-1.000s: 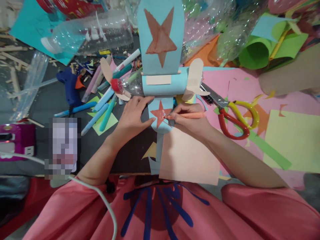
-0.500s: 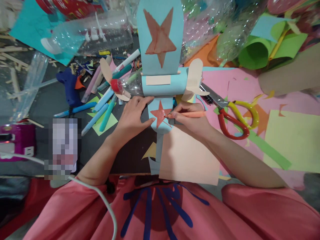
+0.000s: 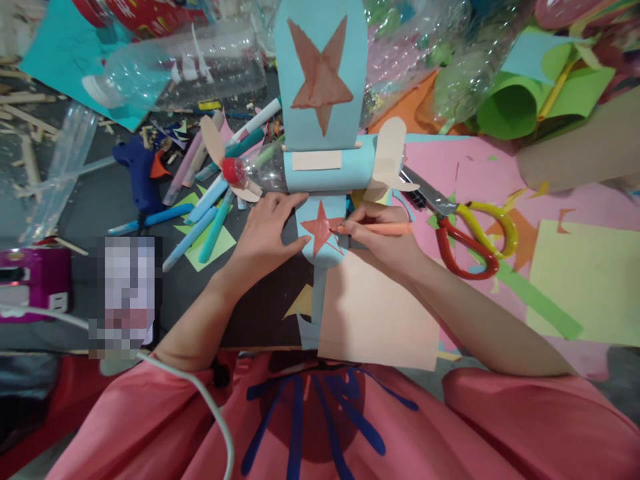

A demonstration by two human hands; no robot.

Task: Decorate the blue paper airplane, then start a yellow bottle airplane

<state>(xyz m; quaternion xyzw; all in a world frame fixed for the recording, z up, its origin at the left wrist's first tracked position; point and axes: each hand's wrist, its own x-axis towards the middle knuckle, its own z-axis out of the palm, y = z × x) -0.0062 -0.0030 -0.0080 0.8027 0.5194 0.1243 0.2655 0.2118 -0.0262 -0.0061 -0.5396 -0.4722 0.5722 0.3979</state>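
Head view: pinching an orange marker (image 3: pixel 395 229) in the right hand (image 3: pixel 384 241), with the grip clamped on it near the tip and with the tip against the star on the near wing (image 3: pixel 306 217) of a bottle plane (image 3: pixel 330 170). Mostly filled in red-orange there, with an outlined, unfilled patch at the star's lower right point. Steadying the same wing from its other side with the left hand (image 3: pixel 273 230), with the grip apart, thumb at the wing's edge and index finger reaching up beside the blue paper body. Lying crosswise in the middle of the worktop (image 3: pixel 270 300), with a red cap (image 3: pixel 233 171) and peach propeller toward the left, peach tail pieces (image 3: pixel 391 157) toward the right, and a darker red star on the far wing (image 3: pixel 357 67). Just right of the tail, scissors (image 3: pixel 443 203) with yellow and red handles, on pink paper (image 3: pixel 430 157). Below the right wrist, a peach sheet (image 3: pixel 385 313). To the left, loose markers (image 3: pixel 214 235), a dark blue glue gun (image 3: pixel 143 175) and a pixelated rectangular item (image 3: pixel 130 287). Beyond these, a clear bottle (image 3: pixel 220 63) with a white cap; at far right, rolled green paper (image 3: pixel 517 107).
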